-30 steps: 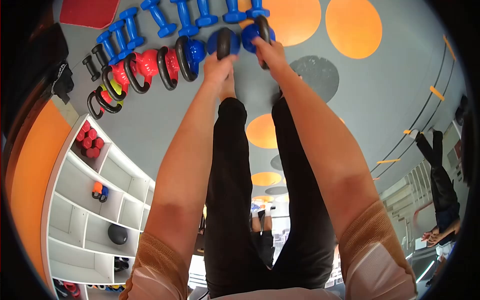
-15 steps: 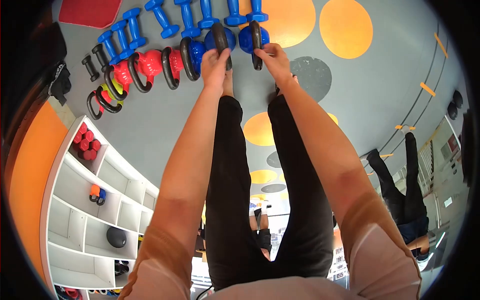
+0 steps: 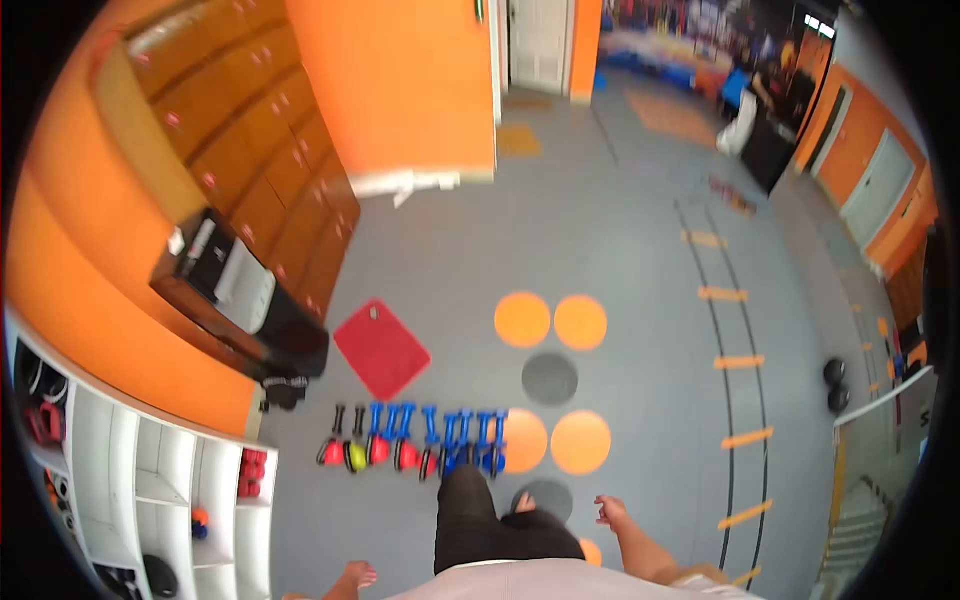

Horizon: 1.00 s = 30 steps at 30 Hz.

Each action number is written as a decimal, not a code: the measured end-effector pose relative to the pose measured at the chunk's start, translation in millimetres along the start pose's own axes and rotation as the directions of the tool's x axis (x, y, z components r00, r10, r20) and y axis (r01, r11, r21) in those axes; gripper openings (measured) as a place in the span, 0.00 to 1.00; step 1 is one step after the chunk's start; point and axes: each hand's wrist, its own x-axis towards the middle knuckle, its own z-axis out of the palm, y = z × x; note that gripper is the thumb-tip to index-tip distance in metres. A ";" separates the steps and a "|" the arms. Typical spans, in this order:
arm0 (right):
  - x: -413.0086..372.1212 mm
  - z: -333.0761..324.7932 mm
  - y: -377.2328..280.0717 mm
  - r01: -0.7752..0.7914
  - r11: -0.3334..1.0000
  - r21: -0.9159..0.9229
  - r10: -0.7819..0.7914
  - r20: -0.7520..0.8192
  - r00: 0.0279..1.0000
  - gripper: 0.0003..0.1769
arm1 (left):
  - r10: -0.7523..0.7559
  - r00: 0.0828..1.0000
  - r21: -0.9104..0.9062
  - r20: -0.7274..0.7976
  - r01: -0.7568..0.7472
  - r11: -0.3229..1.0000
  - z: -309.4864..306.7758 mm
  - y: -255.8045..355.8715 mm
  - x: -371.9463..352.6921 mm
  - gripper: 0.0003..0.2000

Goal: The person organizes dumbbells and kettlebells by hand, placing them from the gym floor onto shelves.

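Observation:
At the bottom left of the head view, my left hand (image 3: 359, 575) is held low with its fingers apart and nothing in it. My right hand (image 3: 610, 510) is out to the right over the grey floor (image 3: 650, 400), empty, its fingers loosely spread. Blue dumbbells (image 3: 430, 423) lie in a row on the floor in front of me, with two black dumbbells (image 3: 359, 420) at the row's left end. Nearer is a row of kettlebells, red (image 3: 405, 456), yellow-green (image 3: 355, 457) and blue (image 3: 492, 461). My leg partly hides the blue ones.
White shelves (image 3: 165, 462) stand at the lower left. Behind the weights lies a red mat (image 3: 382, 348). A black machine (image 3: 240, 290) stands by wooden lockers (image 3: 250, 140). Orange circles (image 3: 580, 442) and a ladder pattern (image 3: 738, 362) mark the floor. Black balls (image 3: 836, 373) lie at right.
Both my hands have come off the blue kettlebell handles and moved back and apart. My view has lifted from the floor to the wider room, and the weights now appear lower and smaller.

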 end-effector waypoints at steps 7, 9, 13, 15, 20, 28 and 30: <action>-25.1 -79.8 -103.9 0.132 0.849 0.512 -0.228 0.129 0.965 0.11 | 0.270 0.954 0.075 -0.133 -0.261 0.962 71.5 -8.3 -31.4 0.08; -38.4 -72.5 -141.4 0.220 0.786 0.578 -0.341 0.109 0.934 0.10 | 0.353 0.930 0.645 0.100 -0.330 0.689 78.9 13.9 -18.4 0.07; -75.2 -52.1 -191.7 0.312 0.662 0.682 -0.540 0.146 0.829 0.10 | 0.663 0.594 0.866 0.457 -0.468 -0.177 86.0 113.9 -88.3 0.07; -76.6 -48.7 -197.8 0.277 0.710 0.648 -0.519 0.215 0.827 0.09 | 0.995 0.044 0.501 0.095 -0.866 -0.009 84.4 176.6 -212.3 0.06; -89.8 -25.9 -195.9 0.279 0.860 0.428 -0.451 0.377 0.809 0.09 | 0.420 -0.883 0.127 0.209 -0.401 -0.907 40.5 43.9 -659.7 0.15; -143.3 197.5 -155.3 0.241 0.968 0.070 -0.222 0.692 0.687 0.12 | -0.303 -0.916 0.490 -0.262 0.144 -0.860 -25.8 -216.3 -783.1 0.16; -146.0 258.1 -138.6 0.205 0.976 -0.076 -0.080 0.748 0.659 0.12 | -0.299 -0.918 0.602 -0.262 0.086 -0.794 -39.1 -256.7 -761.8 0.16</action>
